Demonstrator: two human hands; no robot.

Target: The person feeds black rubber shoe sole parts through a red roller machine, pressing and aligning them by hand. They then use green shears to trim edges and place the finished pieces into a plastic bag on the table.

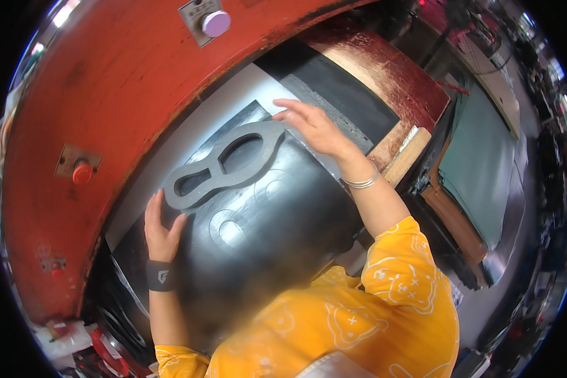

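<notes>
Grey steel, the sole-shaped cutting die (223, 165) lies flat on a black rubber sheet (264, 233), its long axis running from 8 o'clock up to 2 o'clock, the wider loop at the 2 o'clock end. The left hand (160, 230) rests with fingers spread open against the narrow end. The right hand (312, 126), fingers open and loosely extended, touches the wide end without gripping. Shallow sole-shaped impressions (233, 230) mark the sheet just at 5 o'clock of the die, where bare room remains. At 11 o'clock the red press head (107, 94) overhangs closely. A wooden block (406, 154) sits at 3 o'clock.
</notes>
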